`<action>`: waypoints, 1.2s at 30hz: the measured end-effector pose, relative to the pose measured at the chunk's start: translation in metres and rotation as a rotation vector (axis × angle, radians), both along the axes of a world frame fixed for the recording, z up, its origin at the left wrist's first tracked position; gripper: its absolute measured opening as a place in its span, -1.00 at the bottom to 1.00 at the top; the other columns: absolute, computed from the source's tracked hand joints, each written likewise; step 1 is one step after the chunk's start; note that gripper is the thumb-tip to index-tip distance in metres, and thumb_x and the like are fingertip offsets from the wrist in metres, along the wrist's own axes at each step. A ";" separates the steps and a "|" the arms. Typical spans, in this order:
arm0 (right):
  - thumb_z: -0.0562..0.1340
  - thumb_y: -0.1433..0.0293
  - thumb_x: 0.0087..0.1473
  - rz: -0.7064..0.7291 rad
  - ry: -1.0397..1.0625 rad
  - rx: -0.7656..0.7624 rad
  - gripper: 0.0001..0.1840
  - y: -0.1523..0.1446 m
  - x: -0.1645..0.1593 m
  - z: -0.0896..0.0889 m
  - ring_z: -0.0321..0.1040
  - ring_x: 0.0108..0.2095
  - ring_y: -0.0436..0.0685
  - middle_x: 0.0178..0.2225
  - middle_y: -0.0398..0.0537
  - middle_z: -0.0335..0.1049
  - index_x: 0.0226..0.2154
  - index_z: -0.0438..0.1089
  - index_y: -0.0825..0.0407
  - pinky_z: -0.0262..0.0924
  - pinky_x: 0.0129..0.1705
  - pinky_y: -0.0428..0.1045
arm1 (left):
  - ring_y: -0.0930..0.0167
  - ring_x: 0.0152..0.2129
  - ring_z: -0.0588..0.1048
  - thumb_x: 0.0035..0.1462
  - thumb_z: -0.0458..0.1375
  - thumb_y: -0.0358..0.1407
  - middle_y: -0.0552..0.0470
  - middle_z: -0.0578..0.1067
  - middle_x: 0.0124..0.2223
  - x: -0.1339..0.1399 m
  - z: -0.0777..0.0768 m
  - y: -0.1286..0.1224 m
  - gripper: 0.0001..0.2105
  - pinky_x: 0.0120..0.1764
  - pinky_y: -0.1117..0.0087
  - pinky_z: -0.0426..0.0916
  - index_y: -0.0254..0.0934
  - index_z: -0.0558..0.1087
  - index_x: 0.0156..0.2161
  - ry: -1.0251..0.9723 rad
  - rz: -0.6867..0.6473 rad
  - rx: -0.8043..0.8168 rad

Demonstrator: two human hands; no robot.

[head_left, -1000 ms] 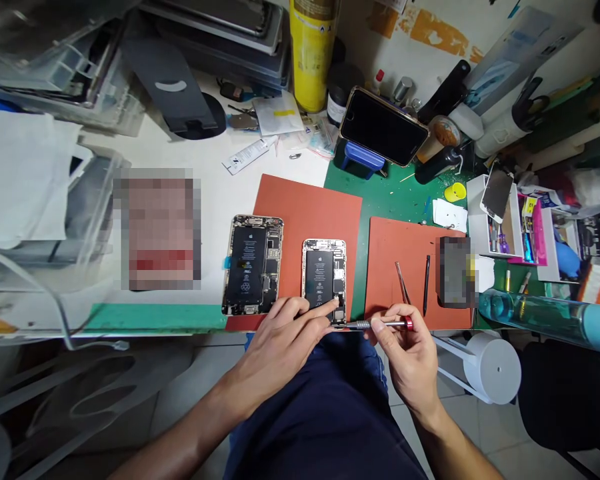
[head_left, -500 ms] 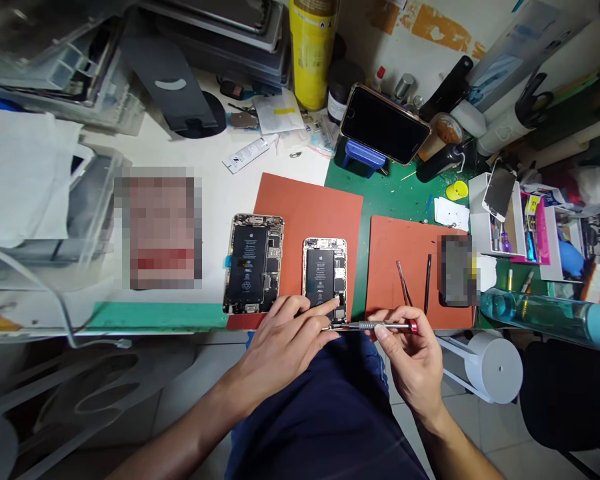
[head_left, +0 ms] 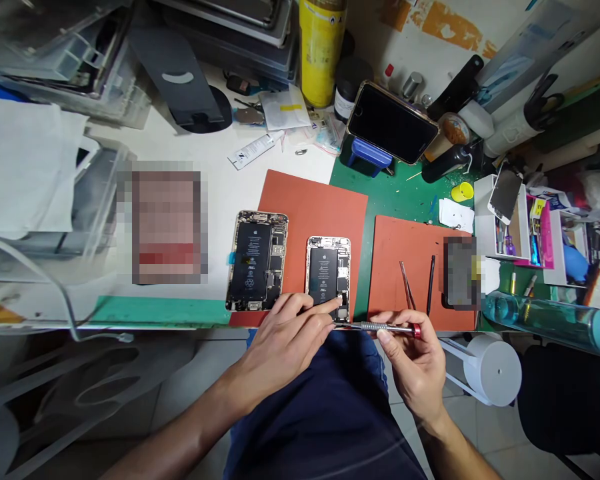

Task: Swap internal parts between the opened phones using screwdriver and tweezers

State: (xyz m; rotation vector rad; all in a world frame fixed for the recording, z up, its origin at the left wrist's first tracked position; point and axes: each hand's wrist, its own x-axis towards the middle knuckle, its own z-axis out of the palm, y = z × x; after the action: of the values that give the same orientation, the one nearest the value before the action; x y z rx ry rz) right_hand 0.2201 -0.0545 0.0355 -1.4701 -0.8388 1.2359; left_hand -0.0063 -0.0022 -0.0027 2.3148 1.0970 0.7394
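A small opened smartphone (head_left: 323, 267) lies at the front edge of an orange mat, its battery and inner parts bare. My left hand (head_left: 293, 340) grips its lower end, with the index finger stretched over the inside and the other fingers bent at the bottom edge. In my right hand (head_left: 413, 353) is a slim silver screwdriver (head_left: 375, 326) with a red end cap, held level between thumb and fingers. Its tip points left to the phone's bottom edge, by my left fingertips; contact there is too small to make out. Left of it lies a larger opened smartphone (head_left: 253, 263).
On the right orange mat (head_left: 387, 250) lie tweezers (head_left: 407, 283), a black stick tool (head_left: 431, 285) and a blurred dark device (head_left: 461, 273). A phone (head_left: 393, 123) leans on a blue stand behind. A clear blue bottle (head_left: 540, 313) lies at the right edge.
The whole view has shifted slightly, so things on the bench appear a little to the right. My left thumb has drawn in toward the fingers; the screwdriver stays at the phone's bottom edge.
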 end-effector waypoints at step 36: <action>0.42 0.38 0.33 0.097 -0.080 0.036 -0.83 0.004 0.002 0.004 0.63 -0.09 0.11 -0.11 -0.04 0.63 -0.08 0.46 -0.08 0.53 -0.01 0.02 | 0.27 -0.09 0.35 0.39 0.11 -0.60 0.06 0.53 0.35 -0.009 -0.011 -0.005 -0.74 -0.02 0.18 0.36 -0.22 0.53 -0.03 0.030 -0.046 -0.052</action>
State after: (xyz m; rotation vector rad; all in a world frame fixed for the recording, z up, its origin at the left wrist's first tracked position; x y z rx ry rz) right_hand 0.2218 -0.0509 0.0399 -1.4730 -0.9912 1.2331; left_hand -0.0154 -0.0068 -0.0135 2.3066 1.0598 0.6537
